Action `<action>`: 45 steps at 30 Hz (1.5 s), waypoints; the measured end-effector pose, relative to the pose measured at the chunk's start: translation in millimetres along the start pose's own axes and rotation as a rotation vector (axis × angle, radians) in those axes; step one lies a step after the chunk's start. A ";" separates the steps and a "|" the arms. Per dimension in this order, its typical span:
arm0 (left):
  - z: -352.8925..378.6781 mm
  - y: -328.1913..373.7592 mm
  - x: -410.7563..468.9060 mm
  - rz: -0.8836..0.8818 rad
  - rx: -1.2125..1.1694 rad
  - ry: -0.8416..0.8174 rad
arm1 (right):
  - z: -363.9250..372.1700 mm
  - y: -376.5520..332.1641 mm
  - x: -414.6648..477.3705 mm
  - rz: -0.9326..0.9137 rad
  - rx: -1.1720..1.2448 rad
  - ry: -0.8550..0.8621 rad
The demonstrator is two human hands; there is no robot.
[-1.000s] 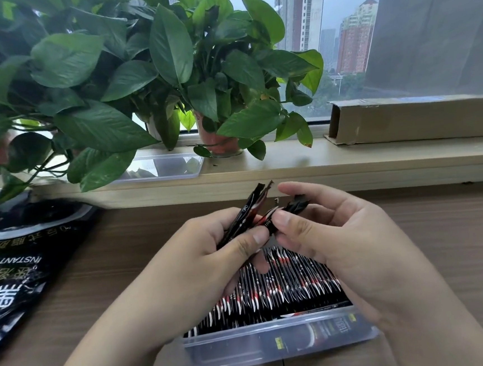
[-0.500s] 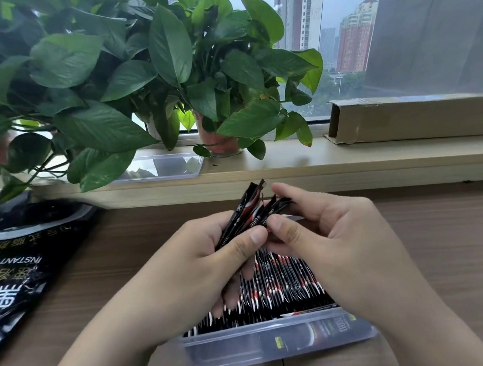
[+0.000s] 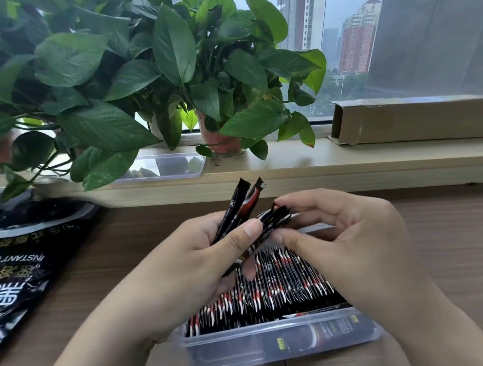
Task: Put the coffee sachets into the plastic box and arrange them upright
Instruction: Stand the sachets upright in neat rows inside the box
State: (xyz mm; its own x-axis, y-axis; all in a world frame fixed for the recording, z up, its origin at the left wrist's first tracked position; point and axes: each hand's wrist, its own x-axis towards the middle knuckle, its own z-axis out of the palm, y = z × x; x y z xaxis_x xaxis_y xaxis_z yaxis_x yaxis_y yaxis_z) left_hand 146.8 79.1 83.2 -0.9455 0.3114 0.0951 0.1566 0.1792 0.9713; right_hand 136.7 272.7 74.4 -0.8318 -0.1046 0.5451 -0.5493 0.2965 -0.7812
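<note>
Left hand (image 3: 205,253) grips a few coffee sachets (image 3: 238,209) above the nearly full plastic box (image 3: 278,346) on the counter, right hand (image 3: 341,232) fingers pinch one; light, floppy, likely slick, so pinch mid-length.

The coffee sachets (image 3: 238,212) are made of glossy black foil-like film. The plastic box (image 3: 277,343) is clear and smooth. A matt wood grain is shown by the worktop (image 3: 443,238); the carton (image 3: 416,121) is plain brown cardboard.
</note>
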 end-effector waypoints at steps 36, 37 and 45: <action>-10.8 -8.8 -13.9 0.201 0.655 0.163 | -68.6 16.1 10.5 0.052 -0.241 -0.123; -5.8 -7.0 -16.2 0.200 0.721 0.100 | -68.6 19.0 11.6 0.062 -0.264 -0.118; -3.9 8.9 -4.5 0.071 0.962 -0.210 | -72.1 33.7 14.6 0.107 -0.356 -0.097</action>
State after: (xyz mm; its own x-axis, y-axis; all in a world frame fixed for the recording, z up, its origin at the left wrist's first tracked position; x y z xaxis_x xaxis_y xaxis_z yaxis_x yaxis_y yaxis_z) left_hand 151.3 75.7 92.2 -0.8697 0.4933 0.0152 0.4642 0.8072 0.3647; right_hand 111.8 349.6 78.0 -0.8960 -0.1397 0.4214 -0.4110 0.6197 -0.6686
